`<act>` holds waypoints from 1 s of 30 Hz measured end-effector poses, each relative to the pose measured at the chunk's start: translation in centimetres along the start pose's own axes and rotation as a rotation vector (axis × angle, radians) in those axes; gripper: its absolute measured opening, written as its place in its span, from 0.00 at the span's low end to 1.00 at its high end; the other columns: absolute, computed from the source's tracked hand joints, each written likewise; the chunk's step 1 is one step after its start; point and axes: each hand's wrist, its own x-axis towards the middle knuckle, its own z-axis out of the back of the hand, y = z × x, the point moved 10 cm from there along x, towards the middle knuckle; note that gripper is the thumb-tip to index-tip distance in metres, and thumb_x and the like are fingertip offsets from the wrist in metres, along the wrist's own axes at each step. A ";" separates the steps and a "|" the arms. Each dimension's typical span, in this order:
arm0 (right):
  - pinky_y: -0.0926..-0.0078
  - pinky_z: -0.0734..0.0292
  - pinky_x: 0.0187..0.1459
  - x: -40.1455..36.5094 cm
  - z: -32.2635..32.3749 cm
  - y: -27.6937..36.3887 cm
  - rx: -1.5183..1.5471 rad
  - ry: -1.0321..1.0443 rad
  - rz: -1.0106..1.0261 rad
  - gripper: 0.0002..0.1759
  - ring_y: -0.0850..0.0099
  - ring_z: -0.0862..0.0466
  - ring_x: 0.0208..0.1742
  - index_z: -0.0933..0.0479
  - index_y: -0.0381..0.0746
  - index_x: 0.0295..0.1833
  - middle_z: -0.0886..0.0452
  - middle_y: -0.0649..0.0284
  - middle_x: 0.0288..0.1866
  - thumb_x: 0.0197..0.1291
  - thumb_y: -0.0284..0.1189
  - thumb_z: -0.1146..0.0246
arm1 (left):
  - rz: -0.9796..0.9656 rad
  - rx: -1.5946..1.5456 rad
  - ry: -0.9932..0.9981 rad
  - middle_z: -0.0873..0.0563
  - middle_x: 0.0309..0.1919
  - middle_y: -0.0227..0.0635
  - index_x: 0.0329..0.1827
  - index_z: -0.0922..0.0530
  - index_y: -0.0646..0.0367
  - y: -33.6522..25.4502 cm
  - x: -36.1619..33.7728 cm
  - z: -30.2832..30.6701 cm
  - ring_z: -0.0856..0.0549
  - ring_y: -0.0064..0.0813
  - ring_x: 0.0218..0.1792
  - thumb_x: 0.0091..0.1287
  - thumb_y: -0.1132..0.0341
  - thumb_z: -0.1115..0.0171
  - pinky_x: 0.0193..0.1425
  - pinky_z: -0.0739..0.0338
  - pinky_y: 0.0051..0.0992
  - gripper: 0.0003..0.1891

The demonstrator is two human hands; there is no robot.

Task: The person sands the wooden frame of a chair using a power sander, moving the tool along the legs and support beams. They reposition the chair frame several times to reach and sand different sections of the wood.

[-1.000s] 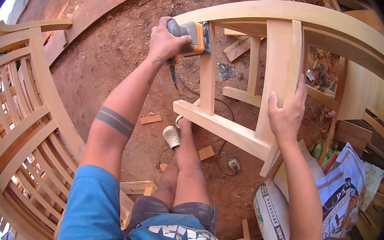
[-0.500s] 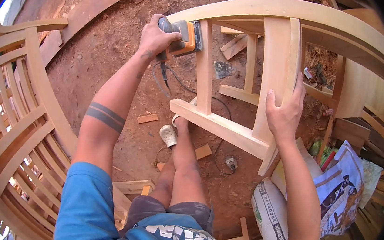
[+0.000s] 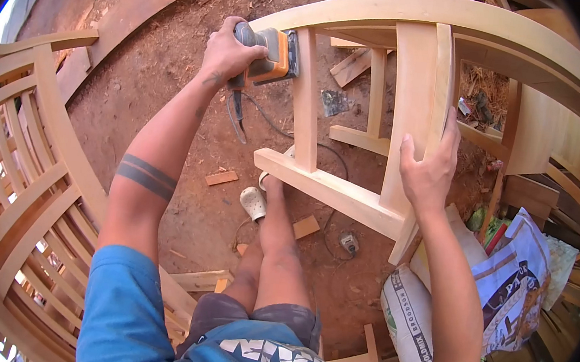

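Observation:
My left hand [image 3: 227, 53] is wrapped round an orange and grey electric sander [image 3: 273, 53]. The sander's flat pad is against the outer side of a slim upright near the curved top rail of a pale wooden chair frame [image 3: 342, 195]. From the sander's lower end hangs a dark power cord [image 3: 238, 108]. On the right, my right hand [image 3: 429, 169] grips the edge of the frame's wide upright board [image 3: 411, 102], thumb on the near face and fingers along the edge, their tips partly out of sight.
Slatted wooden furniture [image 3: 50, 177] stands close on the left. Printed sacks [image 3: 406, 317] lie at the lower right, beside stacked wood. Offcuts [image 3: 222, 178] and a plug socket [image 3: 348, 242] are on the dirt floor around my feet. A long plank [image 3: 118, 29] runs behind.
My left hand and the sander have shifted slightly left, still at the same upright. The chair frame has moved a little up and left in view. My right hand keeps its grip.

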 end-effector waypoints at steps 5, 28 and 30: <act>0.56 0.29 0.71 -0.1 0.0 0.0 -0.015 -0.016 0.014 0.47 0.45 0.27 0.71 0.43 0.32 0.79 0.30 0.41 0.72 0.56 0.34 0.32 | -0.055 0.089 -0.011 0.15 0.56 0.50 0.67 0.27 0.56 -2.1 -0.3 0.2 0.13 0.45 0.56 0.49 0.56 0.20 0.63 0.19 0.39 0.40; 0.57 0.31 0.73 0.0 0.0 -0.2 0.002 0.011 -0.012 0.47 0.47 0.29 0.73 0.44 0.31 0.79 0.33 0.41 0.74 0.57 0.34 0.32 | 0.005 0.080 0.022 0.14 0.55 0.54 0.67 0.25 0.57 -1.3 0.4 0.3 0.13 0.46 0.57 0.47 0.53 0.23 0.65 0.20 0.38 0.41; 0.57 0.31 0.73 0.0 -0.1 -0.3 0.003 0.014 -0.008 0.47 0.46 0.29 0.74 0.44 0.30 0.79 0.33 0.41 0.74 0.58 0.34 0.32 | 0.002 0.049 0.025 0.14 0.55 0.54 0.67 0.25 0.57 -1.1 0.5 0.3 0.13 0.46 0.56 0.47 0.53 0.22 0.64 0.20 0.38 0.41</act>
